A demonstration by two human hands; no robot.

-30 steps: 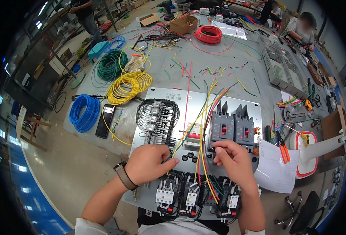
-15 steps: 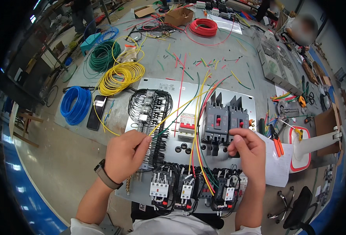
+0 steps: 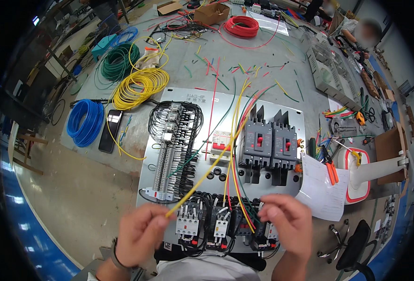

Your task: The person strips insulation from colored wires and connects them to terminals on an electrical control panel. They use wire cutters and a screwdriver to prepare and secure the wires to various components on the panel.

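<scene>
My left hand [image 3: 144, 234] pinches the lower end of a yellow wire [image 3: 202, 181], which slants up to the right across the mounting plate [image 3: 200, 183]. My right hand [image 3: 286, 220] is loosely curled above the lower right contactor [image 3: 269, 232], thumb and forefinger apart with nothing visible between them. Several yellow, red and green wires run down the middle of the plate to the lower devices. A loose green wire [image 3: 198, 151] crosses the terminal strip [image 3: 164, 171]. Two black breakers [image 3: 257, 143] with red levers stand right of a small white breaker [image 3: 221, 143].
Coils of blue [image 3: 86, 122], yellow [image 3: 139, 89], green [image 3: 118, 63] and red wire [image 3: 241, 26] lie about the table. A phone [image 3: 111, 131] rests at left. Orange-handled pliers [image 3: 331, 169], paper sheets [image 3: 324, 196] and a white lamp [image 3: 352, 175] are at right. Wire scraps lie beyond the plate.
Both hands have moved down toward me. The yellow wire came down with my left hand; the green wire's end now lies apart from it, over the terminal strip.
</scene>
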